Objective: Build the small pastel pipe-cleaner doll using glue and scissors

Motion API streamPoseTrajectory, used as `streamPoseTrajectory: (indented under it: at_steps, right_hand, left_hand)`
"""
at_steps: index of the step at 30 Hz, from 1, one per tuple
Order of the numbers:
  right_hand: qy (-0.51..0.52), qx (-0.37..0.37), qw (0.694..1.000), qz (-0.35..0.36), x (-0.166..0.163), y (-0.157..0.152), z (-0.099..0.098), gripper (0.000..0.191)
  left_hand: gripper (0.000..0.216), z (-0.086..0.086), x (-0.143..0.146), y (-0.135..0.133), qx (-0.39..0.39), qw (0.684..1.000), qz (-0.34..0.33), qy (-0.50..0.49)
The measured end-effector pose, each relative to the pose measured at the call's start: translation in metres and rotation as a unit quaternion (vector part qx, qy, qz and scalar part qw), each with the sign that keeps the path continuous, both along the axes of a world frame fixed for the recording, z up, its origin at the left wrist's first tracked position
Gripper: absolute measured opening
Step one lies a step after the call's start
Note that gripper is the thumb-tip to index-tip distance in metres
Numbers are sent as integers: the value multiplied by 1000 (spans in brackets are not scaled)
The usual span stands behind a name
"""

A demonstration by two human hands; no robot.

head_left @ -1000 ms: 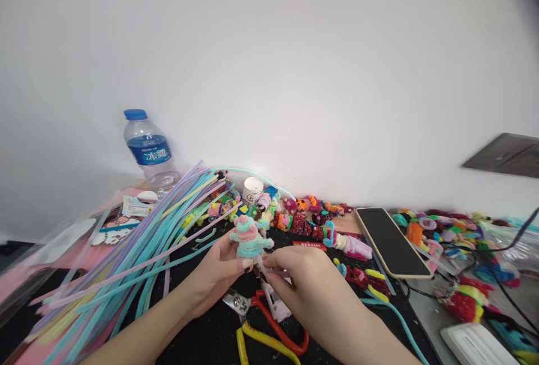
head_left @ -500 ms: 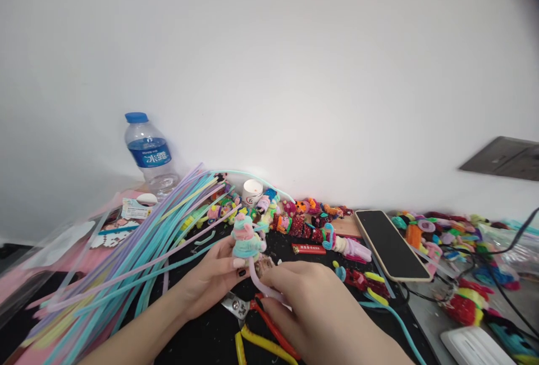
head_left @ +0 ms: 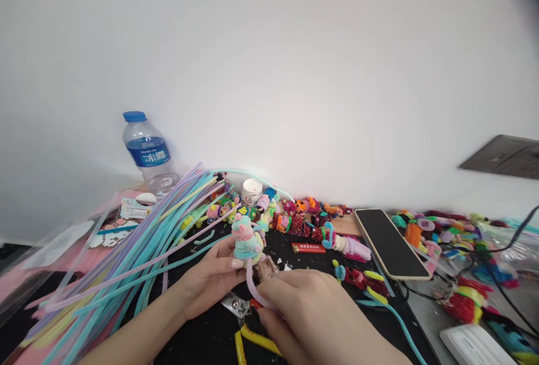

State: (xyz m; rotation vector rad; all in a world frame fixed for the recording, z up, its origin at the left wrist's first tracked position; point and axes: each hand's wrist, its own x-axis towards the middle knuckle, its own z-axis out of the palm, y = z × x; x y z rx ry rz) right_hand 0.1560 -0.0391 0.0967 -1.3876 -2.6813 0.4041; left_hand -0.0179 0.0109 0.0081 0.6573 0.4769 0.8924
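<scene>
A plain white wall (head_left: 295,73) stands behind a black work mat (head_left: 197,340) with small multicoloured fuzzy figures (head_left: 297,226) along its far side. Above the mat, the left hand (head_left: 213,275) has its fingers closed on 1 small, roughly upright figure of fluffy mint, pink and yellow (head_left: 245,240). The right hand (head_left: 309,311) has its fingers clamped on a curved, fuzzy lilac stem (head_left: 250,282) running down from that figure. Beneath the hands lies a metal tool with red and yellow handles (head_left: 236,305), partly hidden. A thick bundle of long turquoise, lilac and yellow fuzzy stems (head_left: 162,241) lies to the left, a black-screened phone in a pale case (head_left: 391,244) to the right
</scene>
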Motion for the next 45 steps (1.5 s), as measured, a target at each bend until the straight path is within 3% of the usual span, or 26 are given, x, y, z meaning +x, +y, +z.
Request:
streamPoseTrajectory:
  at_steps: [9, 14, 20, 25, 33, 39, 45]
  right_hand:
    - [-68, 165, 983, -49, 15, 5, -5, 7]
    - [-104, 186, 975, -67, 23, 14, -6, 13]
    - [-27, 148, 988, -47, 12, 16, -15, 10]
    - [-20, 74, 994, -80, 9, 16, -11, 12]
    - [168, -47, 983, -56, 24, 24, -4, 22]
    - [168, -68, 980, -81, 24, 25, -6, 21]
    - [181, -55, 976, -106, 22, 28, -8, 20]
  left_hand:
    - [31, -2, 5, -1, 12, 998, 49, 23]
    - [37, -6, 11, -1, 28, 995, 70, 63]
    - [37, -6, 13, -2, 43, 991, 91, 89]
    - [36, -4, 13, -3, 56, 991, 79, 87]
    - [35, -2, 12, -4, 55, 996, 29, 58]
    - [36, -3, 9, -4, 61, 996, -6, 58]
    - [38, -3, 10, -3, 53, 996, 14, 66]
